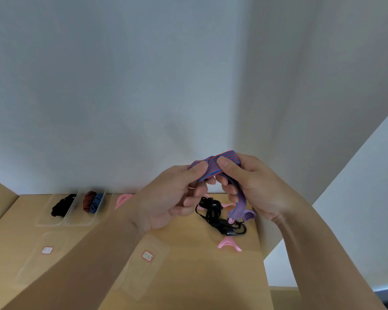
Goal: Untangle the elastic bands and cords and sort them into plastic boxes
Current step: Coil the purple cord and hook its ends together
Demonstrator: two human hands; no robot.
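both grips pinch flat striped elastic band (213, 167) | left hand (173, 195) | right hand (253, 186)

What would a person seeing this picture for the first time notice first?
First come the two hands in the middle: the left hand and the right hand pinch a blue-and-red striped band, raised over the table. Just below, a tangle of black cord lies among pink pieces. At the far left, a clear box holds rolled red and blue bands.
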